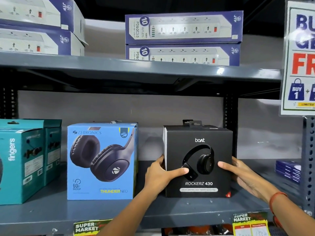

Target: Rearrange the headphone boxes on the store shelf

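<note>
A black boAt Rockerz 430 headphone box (198, 150) stands upright on the grey shelf (119, 213), right of centre. My left hand (159, 174) grips its left side with the thumb across the front. My right hand (242, 174) clasps its right side, thumb on the front too. To its left, a gap apart, stands a light blue Zebronics Thunder Neo headphone box (102, 160). Further left are teal Fingers boxes (25, 160), one behind another.
The upper shelf (136, 68) carries blue power strip boxes (184, 28) in stacks. A promotional sign (300, 57) hangs at the right over a perforated upright (308, 159). Small blue packs (288, 170) lie at the far right. Price tags (248, 223) hang on the shelf's front edge.
</note>
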A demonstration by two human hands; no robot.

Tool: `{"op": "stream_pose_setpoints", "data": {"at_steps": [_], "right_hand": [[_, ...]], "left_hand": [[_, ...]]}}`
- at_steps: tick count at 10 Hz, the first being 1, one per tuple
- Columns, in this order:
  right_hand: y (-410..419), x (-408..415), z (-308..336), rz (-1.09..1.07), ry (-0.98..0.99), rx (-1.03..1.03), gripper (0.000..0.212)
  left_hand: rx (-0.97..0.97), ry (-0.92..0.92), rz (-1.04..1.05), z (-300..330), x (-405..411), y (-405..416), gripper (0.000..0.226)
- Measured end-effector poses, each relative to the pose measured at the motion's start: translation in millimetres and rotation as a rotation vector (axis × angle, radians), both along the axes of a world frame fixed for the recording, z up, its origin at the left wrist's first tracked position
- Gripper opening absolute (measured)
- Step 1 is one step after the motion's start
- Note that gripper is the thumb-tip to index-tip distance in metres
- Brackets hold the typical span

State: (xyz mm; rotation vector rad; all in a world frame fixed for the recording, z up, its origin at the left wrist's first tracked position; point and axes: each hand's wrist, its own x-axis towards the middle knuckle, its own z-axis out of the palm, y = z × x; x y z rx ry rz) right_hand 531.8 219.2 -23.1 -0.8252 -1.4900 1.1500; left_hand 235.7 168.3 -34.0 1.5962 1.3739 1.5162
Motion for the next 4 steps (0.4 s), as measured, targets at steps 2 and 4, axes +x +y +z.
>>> {"op": "stream_pose_setpoints", "data": {"at_steps": [2,4], "right_hand": [[-10.0,-6.6,-1.6,-0.030,-0.022,0.019,0.087],[-43.3,-22.8,-11.8,-0.343,0.092,0.149,0.103]], "left_hand": [[-0.032,-0.016,-0.078,-0.6,-2.6,-8.3,0.085],[-0.081,0.125,-0.079,-13.0,-15.3,-44.1,0.143]]}}
